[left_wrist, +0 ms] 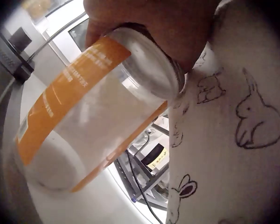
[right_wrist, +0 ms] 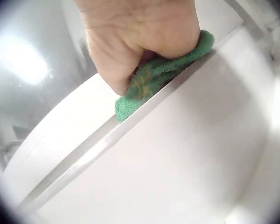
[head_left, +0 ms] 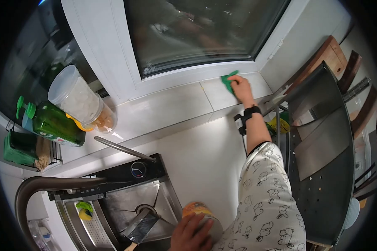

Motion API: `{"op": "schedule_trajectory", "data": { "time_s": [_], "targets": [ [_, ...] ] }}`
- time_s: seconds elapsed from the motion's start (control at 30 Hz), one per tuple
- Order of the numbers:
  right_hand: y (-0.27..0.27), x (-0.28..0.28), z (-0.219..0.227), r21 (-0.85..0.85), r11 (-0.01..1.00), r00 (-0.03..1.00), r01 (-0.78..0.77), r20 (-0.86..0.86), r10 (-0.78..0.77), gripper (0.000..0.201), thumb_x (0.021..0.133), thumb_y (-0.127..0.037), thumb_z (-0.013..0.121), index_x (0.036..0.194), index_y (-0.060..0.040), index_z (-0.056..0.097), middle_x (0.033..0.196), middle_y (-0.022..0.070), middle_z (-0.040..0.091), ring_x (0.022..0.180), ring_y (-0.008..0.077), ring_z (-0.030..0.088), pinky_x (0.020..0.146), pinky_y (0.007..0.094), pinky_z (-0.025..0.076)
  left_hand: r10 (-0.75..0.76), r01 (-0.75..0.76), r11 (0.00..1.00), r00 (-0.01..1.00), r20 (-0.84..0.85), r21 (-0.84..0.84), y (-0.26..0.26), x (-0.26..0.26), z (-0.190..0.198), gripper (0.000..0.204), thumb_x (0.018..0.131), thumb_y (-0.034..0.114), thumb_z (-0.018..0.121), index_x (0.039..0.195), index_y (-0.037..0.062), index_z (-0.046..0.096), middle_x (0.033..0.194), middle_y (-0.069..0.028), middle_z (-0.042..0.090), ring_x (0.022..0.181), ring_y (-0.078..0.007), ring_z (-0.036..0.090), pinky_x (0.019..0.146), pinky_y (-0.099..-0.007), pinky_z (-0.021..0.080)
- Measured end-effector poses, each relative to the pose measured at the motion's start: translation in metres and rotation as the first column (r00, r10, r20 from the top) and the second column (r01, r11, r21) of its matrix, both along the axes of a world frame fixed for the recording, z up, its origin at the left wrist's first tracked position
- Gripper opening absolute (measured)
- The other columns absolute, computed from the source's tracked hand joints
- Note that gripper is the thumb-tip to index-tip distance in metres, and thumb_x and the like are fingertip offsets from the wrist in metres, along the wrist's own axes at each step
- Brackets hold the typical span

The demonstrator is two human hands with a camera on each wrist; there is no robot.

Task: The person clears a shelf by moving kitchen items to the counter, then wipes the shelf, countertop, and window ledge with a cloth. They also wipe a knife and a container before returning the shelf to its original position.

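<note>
My right hand grips a crumpled green cloth on the white tiled window sill, close to the window frame. From the right wrist view, the cloth bunches under the palm and fingers, right at the sill's front edge. Low in the head view, my left hand holds a clear plastic jar by its top end. An orange printed label wraps this jar, which looks empty and appears tilted in the left wrist view.
Left on the sill stand a green bottle and stacked clear containers. Below are a steel sink, a dark faucet and a cleaver. A rack with knives and a wooden board flanks the right arm.
</note>
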State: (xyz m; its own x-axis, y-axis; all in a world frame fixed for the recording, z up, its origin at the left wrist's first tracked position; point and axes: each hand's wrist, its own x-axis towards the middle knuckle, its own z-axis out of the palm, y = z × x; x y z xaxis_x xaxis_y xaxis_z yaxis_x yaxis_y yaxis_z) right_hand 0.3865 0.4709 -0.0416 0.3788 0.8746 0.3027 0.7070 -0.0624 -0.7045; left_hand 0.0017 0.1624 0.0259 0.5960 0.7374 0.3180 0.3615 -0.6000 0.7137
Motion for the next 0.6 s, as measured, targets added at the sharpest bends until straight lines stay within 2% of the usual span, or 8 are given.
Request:
{"op": "schedule_trajectory", "data": {
  "time_s": [0.07,0.1,0.17,0.3,0.47,0.5,0.57,0.6],
  "targets": [
    [0.004,-0.025,-0.007,0.127,0.984,0.989,-0.127,0.095,0.115,0.018,0.072,-0.007,0.052,0.083,-0.0071,0.067,0.081,0.0164,0.063,0.072,0.0297,0.060,0.069,0.0352,0.047,-0.005,0.005,1.000,1.000,-0.016,-0.008,-0.002,0.001,0.001,0.046,0.068,0.014,0.063,0.112,0.0065,0.056,0.124,-0.0167,0.045,0.113,-0.0366,0.044,0.089,-0.0439,0.042],
    [0.005,-0.037,-0.009,0.087,0.983,0.986,-0.162,0.052,0.158,0.017,0.072,-0.010,0.053,0.083,-0.0098,0.067,0.083,0.0144,0.063,0.079,0.0312,0.058,0.075,0.0370,0.046,0.004,-0.004,1.000,1.000,-0.018,-0.016,-0.002,0.001,0.002,0.046,0.068,0.013,0.063,0.113,0.0065,0.056,0.124,-0.0167,0.045,0.113,-0.0367,0.043,0.089,-0.0439,0.041],
    [0.003,-0.066,-0.012,0.082,0.983,0.969,-0.163,0.199,0.144,0.018,0.072,-0.018,0.057,0.088,-0.0188,0.065,0.095,0.0068,0.062,0.098,0.0306,0.048,0.087,0.0372,0.038,0.011,-0.011,1.000,1.000,-0.022,-0.021,-0.003,0.002,0.003,0.046,0.068,0.013,0.063,0.113,0.0065,0.056,0.124,-0.0166,0.045,0.113,-0.0368,0.043,0.089,-0.0439,0.041],
    [-0.004,-0.114,-0.006,0.051,0.985,0.961,-0.165,0.232,0.149,0.020,0.073,-0.019,0.058,0.091,-0.0213,0.063,0.098,0.0041,0.060,0.100,0.0290,0.047,0.087,0.0376,0.036,0.006,-0.007,0.999,1.000,-0.015,-0.040,-0.001,0.002,0.005,0.046,0.068,0.013,0.063,0.113,0.0063,0.056,0.124,-0.0167,0.045,0.113,-0.0370,0.043,0.089,-0.0434,0.041],
    [-0.013,-0.144,0.000,-0.079,0.942,0.911,-0.326,0.239,0.335,0.021,0.070,-0.020,0.061,0.091,-0.0231,0.061,0.097,0.0019,0.057,0.103,0.0277,0.044,0.088,0.0382,0.033,0.009,-0.010,0.999,1.000,-0.021,-0.033,0.003,0.006,0.007,0.047,0.068,0.013,0.063,0.114,0.0064,0.055,0.123,-0.0169,0.045,0.112,-0.0372,0.044,0.090,-0.0437,0.040],
    [-0.012,-0.141,-0.001,-0.100,0.919,0.882,-0.382,0.257,0.395,0.024,0.067,-0.021,0.065,0.090,-0.0195,0.061,0.094,0.0040,0.057,0.097,0.0277,0.047,0.085,0.0370,0.036,-0.006,0.006,0.999,1.000,0.003,-0.036,0.005,0.006,0.009,0.047,0.068,0.014,0.063,0.114,0.0062,0.055,0.122,-0.0167,0.046,0.111,-0.0370,0.044,0.090,-0.0438,0.040],
    [-0.005,-0.123,-0.002,-0.028,0.828,0.816,-0.559,0.158,0.556,0.026,0.063,-0.016,0.066,0.089,-0.0142,0.060,0.089,0.0063,0.058,0.093,0.0264,0.051,0.082,0.0356,0.040,0.030,-0.030,0.999,1.000,0.000,-0.046,0.008,0.006,0.010,0.046,0.069,0.014,0.064,0.113,0.0060,0.055,0.122,-0.0165,0.046,0.110,-0.0368,0.045,0.090,-0.0439,0.041],
    [-0.002,-0.111,-0.012,0.122,0.865,0.874,-0.486,0.050,0.484,0.026,0.063,-0.012,0.065,0.088,-0.0095,0.060,0.088,0.0078,0.060,0.085,0.0238,0.056,0.078,0.0334,0.045,0.021,-0.020,0.999,1.000,0.014,-0.040,0.008,0.006,0.009,0.046,0.069,0.015,0.064,0.113,0.0058,0.055,0.121,-0.0163,0.047,0.109,-0.0365,0.046,0.089,-0.0441,0.041]
  ]
}}
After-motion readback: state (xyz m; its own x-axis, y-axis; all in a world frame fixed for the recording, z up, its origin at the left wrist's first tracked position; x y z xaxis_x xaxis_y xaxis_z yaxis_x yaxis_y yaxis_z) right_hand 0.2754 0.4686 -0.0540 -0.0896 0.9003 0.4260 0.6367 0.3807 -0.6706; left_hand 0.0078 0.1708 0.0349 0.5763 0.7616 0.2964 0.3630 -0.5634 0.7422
